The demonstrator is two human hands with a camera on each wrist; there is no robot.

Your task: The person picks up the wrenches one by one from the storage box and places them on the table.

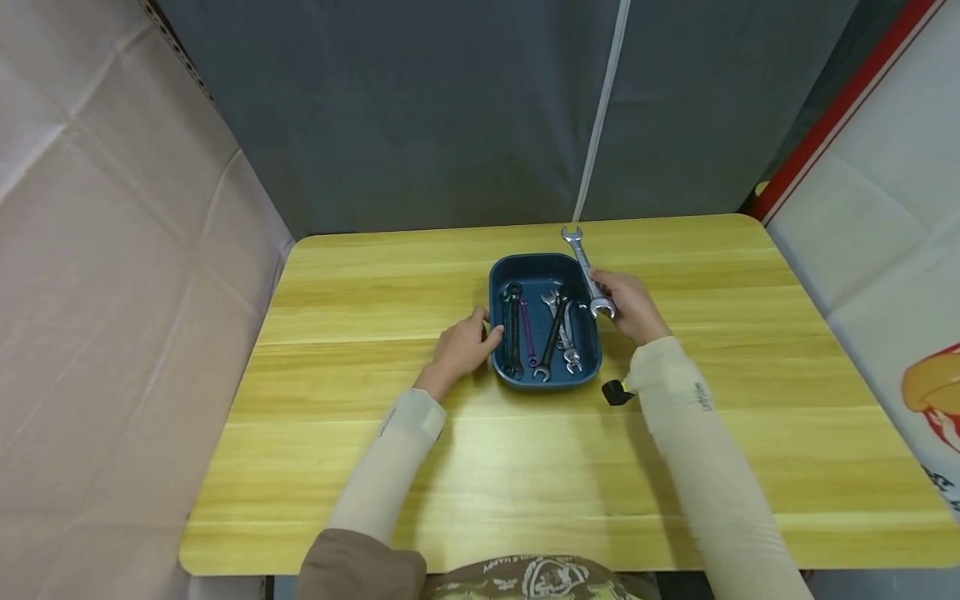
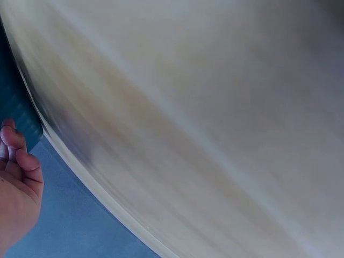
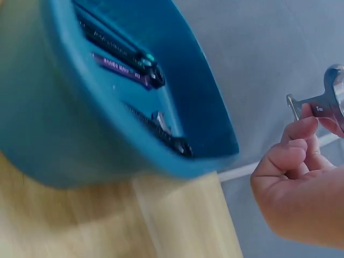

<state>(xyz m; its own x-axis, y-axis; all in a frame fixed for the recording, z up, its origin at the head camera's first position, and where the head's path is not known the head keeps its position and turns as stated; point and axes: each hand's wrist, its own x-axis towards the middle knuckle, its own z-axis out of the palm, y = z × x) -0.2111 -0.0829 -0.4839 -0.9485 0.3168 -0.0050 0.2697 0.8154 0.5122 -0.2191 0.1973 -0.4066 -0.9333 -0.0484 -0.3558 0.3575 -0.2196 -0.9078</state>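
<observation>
A silver open-end wrench (image 1: 585, 267) is gripped in my right hand (image 1: 632, 307), raised at the right rim of a blue plastic tub (image 1: 543, 386). Its far jaw points toward the table's back edge. In the right wrist view, fingertips pinch the wrench (image 3: 322, 106) close to one end. My left hand (image 1: 459, 348) holds the tub's left side, thumb at the rim. Inside lie several wrenches: dark ones on the left, a purple wrench (image 1: 528, 333), a black wrench (image 1: 553, 337) lying across silver ones on the right. The left wrist view catches curled fingers (image 2: 13, 141) against the tub wall.
The tub stands on a yellow wood-grain table (image 1: 360, 350). Behind the table hangs a grey curtain (image 1: 420, 117), with pale cloth (image 1: 112, 292) on the left and a white panel with a red edge on the right. A small black device (image 1: 617, 392) sits by the right wrist.
</observation>
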